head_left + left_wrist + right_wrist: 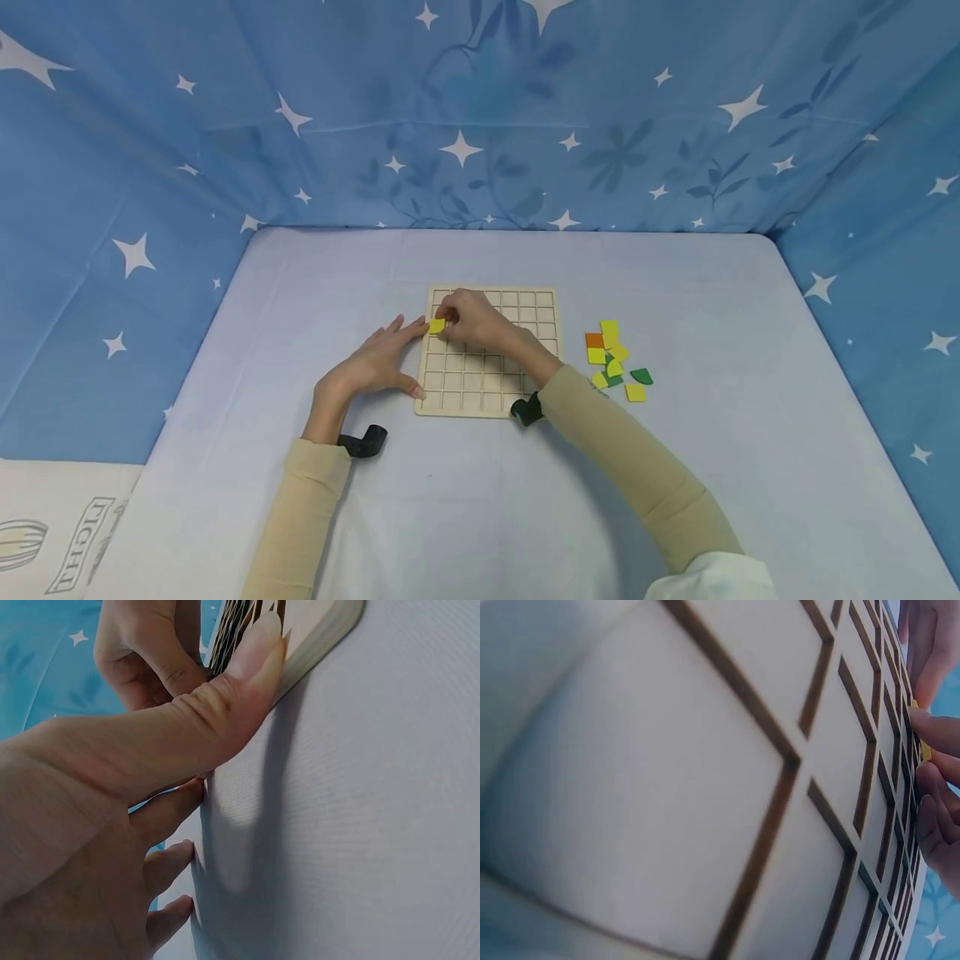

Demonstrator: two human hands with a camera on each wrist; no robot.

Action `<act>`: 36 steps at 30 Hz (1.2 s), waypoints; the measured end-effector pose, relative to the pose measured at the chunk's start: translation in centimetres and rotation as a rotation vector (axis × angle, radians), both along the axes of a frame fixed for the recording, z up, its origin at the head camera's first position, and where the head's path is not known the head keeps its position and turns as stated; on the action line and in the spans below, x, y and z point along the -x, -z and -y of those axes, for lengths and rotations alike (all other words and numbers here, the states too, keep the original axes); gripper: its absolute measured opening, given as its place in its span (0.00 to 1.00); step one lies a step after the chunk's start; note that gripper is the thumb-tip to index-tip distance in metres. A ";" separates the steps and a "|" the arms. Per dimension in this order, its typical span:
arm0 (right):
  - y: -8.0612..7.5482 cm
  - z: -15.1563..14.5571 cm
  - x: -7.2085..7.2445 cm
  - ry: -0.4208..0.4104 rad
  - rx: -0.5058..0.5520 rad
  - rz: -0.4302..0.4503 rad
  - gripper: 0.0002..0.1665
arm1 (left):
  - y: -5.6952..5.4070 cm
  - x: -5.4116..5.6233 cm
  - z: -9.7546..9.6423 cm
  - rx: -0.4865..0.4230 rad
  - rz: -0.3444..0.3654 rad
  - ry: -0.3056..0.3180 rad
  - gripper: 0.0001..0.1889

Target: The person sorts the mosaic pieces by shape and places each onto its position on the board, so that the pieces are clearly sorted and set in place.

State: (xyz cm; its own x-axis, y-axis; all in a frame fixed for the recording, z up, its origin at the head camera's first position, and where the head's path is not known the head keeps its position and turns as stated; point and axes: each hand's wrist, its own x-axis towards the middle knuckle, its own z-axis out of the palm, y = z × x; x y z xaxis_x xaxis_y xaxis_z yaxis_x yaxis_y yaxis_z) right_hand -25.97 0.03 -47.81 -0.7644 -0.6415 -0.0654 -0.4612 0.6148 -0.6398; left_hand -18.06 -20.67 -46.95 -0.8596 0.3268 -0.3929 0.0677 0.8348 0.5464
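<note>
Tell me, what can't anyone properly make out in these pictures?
- Head view: some cells of the wooden board, covered by the right hand and its forearm.
- Right wrist view: the outline of the held yellow piece, mostly hidden by the right hand.
- Head view: one green piece's full shape, overlapped by yellow tiles.
- Head view: the white printed item, cut off by the picture's edge.
</note>
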 end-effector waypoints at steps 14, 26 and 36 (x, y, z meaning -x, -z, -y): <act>-0.4 -1.8 -0.2 -0.031 0.007 0.022 0.20 | -0.1 -0.1 -0.5 -0.014 0.002 0.003 0.61; -0.7 -5.1 -2.2 0.007 0.093 0.013 0.19 | 0.1 -0.3 -0.2 -0.005 -0.009 0.000 0.61; -1.9 -10.6 -4.4 0.091 0.127 -0.014 0.17 | -0.2 -0.3 -0.4 -0.017 -0.024 -0.004 0.61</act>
State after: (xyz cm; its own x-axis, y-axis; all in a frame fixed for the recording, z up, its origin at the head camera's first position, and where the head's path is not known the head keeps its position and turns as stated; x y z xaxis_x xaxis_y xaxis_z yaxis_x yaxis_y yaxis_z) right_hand -21.60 10.61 -45.96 -0.8201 -0.5718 0.0227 -0.4166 0.5693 -0.7088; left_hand -17.71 -20.26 -46.74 -0.8700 0.3299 -0.3665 0.0779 0.8259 0.5583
